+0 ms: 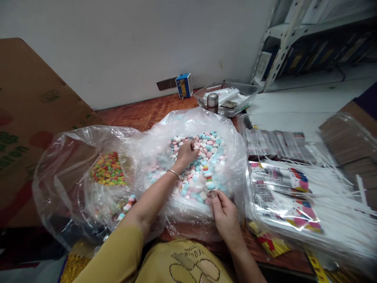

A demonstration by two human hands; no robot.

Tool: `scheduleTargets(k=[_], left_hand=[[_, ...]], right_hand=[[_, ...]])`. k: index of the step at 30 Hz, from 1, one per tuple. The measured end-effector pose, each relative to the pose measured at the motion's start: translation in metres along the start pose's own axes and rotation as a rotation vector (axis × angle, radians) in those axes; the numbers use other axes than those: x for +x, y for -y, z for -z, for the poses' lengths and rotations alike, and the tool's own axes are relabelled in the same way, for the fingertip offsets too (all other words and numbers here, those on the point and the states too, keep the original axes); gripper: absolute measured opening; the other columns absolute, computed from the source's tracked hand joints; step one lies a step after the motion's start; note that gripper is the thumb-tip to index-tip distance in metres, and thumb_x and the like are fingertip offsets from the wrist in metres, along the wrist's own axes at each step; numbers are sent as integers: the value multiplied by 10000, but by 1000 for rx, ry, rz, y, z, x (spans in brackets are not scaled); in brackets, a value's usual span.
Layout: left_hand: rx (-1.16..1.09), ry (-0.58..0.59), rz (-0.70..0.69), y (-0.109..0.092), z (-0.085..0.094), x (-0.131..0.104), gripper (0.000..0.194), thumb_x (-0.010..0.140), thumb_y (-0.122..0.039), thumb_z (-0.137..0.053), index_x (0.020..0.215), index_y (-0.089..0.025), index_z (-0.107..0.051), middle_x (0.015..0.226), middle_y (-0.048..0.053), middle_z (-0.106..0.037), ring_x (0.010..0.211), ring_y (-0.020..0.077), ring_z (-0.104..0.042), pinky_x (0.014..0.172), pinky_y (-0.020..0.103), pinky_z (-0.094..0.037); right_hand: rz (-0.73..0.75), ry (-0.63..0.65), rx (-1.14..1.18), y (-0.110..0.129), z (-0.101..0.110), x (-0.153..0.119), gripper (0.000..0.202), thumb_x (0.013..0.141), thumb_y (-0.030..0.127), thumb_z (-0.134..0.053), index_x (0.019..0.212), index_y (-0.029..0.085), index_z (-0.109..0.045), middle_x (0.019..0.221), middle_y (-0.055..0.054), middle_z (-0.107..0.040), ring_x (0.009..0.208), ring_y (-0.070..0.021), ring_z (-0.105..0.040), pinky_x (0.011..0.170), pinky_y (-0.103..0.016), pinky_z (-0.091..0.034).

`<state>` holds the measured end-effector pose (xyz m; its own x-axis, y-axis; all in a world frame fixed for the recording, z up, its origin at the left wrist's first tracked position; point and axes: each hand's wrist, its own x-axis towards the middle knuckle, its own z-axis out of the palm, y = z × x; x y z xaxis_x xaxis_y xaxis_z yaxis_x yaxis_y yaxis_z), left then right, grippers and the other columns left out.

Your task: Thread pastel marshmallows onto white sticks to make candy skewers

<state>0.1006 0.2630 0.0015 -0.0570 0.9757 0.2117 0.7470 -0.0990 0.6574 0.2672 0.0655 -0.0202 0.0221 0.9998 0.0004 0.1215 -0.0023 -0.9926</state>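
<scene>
A clear plastic bag (235,157) lies open on the wooden table, full of pink, blue and white candies (194,175). My left hand (187,152) reaches into them, fingers curled together; what it pinches, if anything, is too small to tell. Near the bag's front edge my right hand (220,202) pinches the lower end of a candy stick (208,177), which stands roughly upright with stacked candies and colored rings on it. To the left, another clear bag (59,165) holds small colorful rings (108,169). More stacked candies (128,206) lie beside my left forearm.
Printed packages (288,196) and white sticks (338,196) lie on the right. Behind are a clear tray (246,106), a metal cylinder (212,102) and a small blue box (184,85). A large cardboard box (32,98) stands at left, a metal shelf (284,47) at back right.
</scene>
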Motion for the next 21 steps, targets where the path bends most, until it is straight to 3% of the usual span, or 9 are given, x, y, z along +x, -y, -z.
scheduleTargets(k=[2,4,7,10,16,21], left_hand=[[-121,-26,-2,0,7,-8,152,793,-172,-687,875,-205,-563,773,-15,-600,709,143,-559,681,279,-415],[-351,-4,33,-1,14,-21,252,779,-202,-707,1010,-197,-607,857,-5,-644,744,132,-605,703,266,-462],[-731,149,184,-7,26,-50,399,747,-308,-782,1105,-181,-661,907,13,-685,713,127,-650,693,274,-517],[-985,297,334,-18,36,-84,444,699,-397,-859,1044,-151,-725,878,35,-715,696,134,-675,719,295,-552],[-1112,464,417,-40,46,-125,438,654,-359,-930,1007,-143,-786,965,80,-757,791,159,-694,751,296,-565],[-1130,424,414,-43,47,-131,407,591,-279,-961,925,-141,-775,913,57,-744,803,157,-687,756,279,-554]], right_hand=[[12,-6,0,0,2,-1,363,994,495,-485,871,205,-665,703,-18,-672,615,-178,-585,562,-258,-448],[21,-19,2,-1,2,-2,367,999,500,-489,882,203,-671,721,-25,-687,620,-179,-597,576,-263,-463],[12,-51,28,-1,-1,-1,382,1004,522,-490,907,198,-669,726,-31,-689,614,-175,-609,569,-261,-469],[19,-118,57,3,-7,3,401,1009,546,-487,926,193,-660,652,-1,-636,575,-159,-592,557,-253,-468],[130,-245,-41,17,-17,14,308,945,498,-613,887,197,-642,623,30,-635,521,-134,-562,532,-241,-442],[135,-242,-79,16,-19,13,278,947,466,-618,872,199,-636,618,27,-646,518,-136,-562,528,-241,-435]])
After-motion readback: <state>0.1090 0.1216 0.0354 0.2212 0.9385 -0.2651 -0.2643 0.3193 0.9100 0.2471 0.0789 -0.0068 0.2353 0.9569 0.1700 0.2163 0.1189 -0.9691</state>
